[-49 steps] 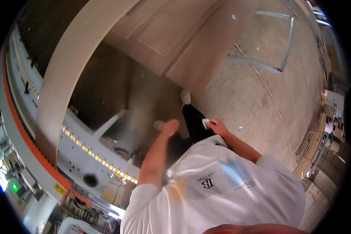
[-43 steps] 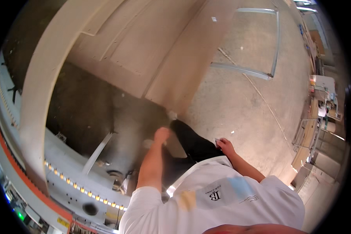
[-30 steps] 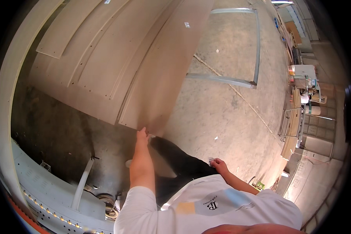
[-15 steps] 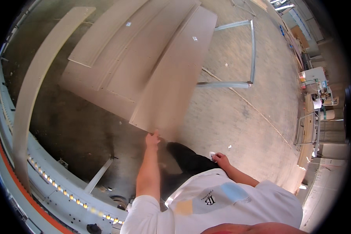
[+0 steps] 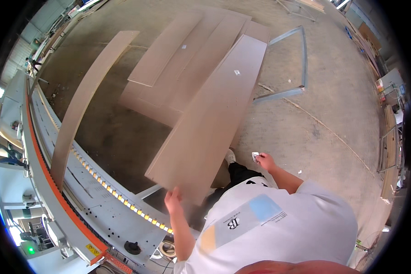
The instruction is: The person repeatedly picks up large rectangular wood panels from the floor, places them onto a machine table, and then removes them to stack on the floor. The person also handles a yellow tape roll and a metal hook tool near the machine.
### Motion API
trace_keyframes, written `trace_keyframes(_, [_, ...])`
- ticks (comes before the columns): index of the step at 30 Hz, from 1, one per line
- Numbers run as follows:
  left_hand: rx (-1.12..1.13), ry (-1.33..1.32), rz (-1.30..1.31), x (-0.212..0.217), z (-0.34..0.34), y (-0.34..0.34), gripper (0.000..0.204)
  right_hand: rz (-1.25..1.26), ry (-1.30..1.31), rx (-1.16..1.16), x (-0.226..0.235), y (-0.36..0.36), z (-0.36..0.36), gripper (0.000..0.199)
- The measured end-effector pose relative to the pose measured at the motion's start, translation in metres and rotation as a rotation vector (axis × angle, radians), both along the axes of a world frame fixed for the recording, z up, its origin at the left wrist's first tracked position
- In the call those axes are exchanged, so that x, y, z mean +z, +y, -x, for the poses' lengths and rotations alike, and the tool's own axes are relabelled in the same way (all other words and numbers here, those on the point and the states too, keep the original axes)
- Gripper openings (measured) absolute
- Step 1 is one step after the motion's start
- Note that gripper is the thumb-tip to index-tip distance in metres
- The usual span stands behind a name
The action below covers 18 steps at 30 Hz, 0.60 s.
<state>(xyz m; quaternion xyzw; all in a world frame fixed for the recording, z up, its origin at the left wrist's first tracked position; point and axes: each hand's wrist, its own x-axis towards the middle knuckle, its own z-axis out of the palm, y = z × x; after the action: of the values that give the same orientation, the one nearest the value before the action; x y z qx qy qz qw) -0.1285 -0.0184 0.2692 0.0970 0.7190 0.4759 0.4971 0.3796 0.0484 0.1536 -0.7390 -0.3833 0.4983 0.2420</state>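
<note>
While the left hand [image 5: 173, 199] is closed on the near edge of a long brown board [image 5: 210, 123], the board is held raised and slanting away toward the far right, its far end over the floor. Half a second ago the same edge was gripped with the board lying flatter against the stack; since then it has been swung further out and more of its face has come into view, so the board is judged to be lifted clear of the pile rather than resting on it. The right hand [image 5: 266, 161] is held out to the right, well apart from the board, pinched on a small white object [image 5: 255, 156] whose kind cannot be told. To the left of the board a stack of boards [image 5: 178, 77] lies on the concrete floor [image 5: 315, 118]. Further left, a narrow plank [image 5: 84, 102] rests on the long machine [image 5: 77, 192] with the orange strip. A metal frame [image 5: 297, 59] lies far right.
</note>
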Motion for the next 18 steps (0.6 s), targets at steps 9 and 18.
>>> trace_keyframes(9, [0.474,0.250,0.051,0.107,0.119,-0.230,0.016,0.033,0.040,0.065,-0.005,0.015,0.053,0.023])
trace_keyframes(18, [0.556,0.750,0.473,0.096,0.187,-0.397,0.040,0.100,0.069,0.061,-0.013,0.054,0.068,0.020])
